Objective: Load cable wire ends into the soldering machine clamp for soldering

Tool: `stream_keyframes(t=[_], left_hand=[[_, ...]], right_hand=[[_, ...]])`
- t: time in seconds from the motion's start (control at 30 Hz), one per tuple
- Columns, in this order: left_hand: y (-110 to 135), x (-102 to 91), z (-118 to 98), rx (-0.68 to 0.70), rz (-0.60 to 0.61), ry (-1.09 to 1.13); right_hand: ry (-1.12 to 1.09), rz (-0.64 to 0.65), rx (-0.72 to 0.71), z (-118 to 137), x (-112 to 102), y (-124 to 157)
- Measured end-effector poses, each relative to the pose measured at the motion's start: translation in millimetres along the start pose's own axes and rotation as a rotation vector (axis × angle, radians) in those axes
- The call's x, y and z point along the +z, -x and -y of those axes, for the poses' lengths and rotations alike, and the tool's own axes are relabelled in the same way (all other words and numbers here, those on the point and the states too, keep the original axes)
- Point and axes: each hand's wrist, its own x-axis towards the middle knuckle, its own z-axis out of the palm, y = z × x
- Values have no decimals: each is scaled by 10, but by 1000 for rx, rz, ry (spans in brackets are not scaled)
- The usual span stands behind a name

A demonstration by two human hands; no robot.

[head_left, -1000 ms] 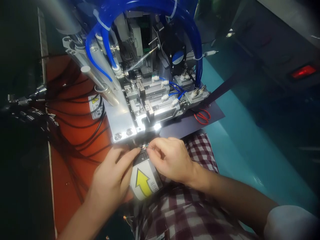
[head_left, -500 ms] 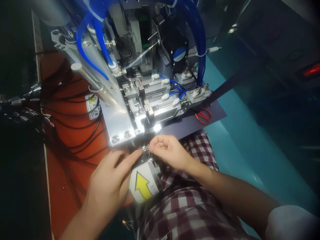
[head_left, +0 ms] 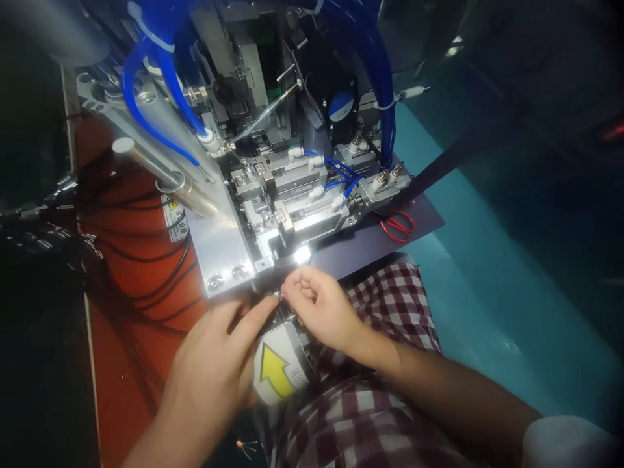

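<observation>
My left hand (head_left: 214, 364) and my right hand (head_left: 319, 305) meet just below the front edge of a metal machine (head_left: 273, 195). Both pinch a tiny metal part (head_left: 279, 296) between their fingertips, close under a bright lit slot (head_left: 301, 253) in the machine. The fingers of each hand are closed in a pinch. What exactly the small part is I cannot make out. A white label with a yellow arrow (head_left: 275, 370) lies right under the hands.
Blue air hoses (head_left: 160, 91) arch over the machine. Several black cables (head_left: 146, 260) run across the orange surface (head_left: 117, 364) on the left. Red-handled scissors (head_left: 397, 225) lie on a dark sheet at right. Teal floor (head_left: 468, 286) to the right; checked cloth (head_left: 370, 403) below.
The view has shifted a little left and down. Both hands stay pinched together at the machine's front edge, the right hand a bit nearer the lit slot.
</observation>
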Motion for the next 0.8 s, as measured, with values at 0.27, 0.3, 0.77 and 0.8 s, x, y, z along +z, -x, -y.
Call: stream_keyframes(t=[0.27, 0.3, 0.77, 0.8], left_hand=[[-88, -54, -16, 48, -5, -78], [-78, -46, -2, 48, -9, -65], [29, -1, 71, 19, 8, 58], [26, 4, 64, 4, -5, 64]], right_hand=[[27, 22, 124, 58, -23, -26], [-32, 39, 181, 59, -23, -36], [-298, 78, 273, 29, -83, -47], [-299, 85, 277, 27, -86, -57]])
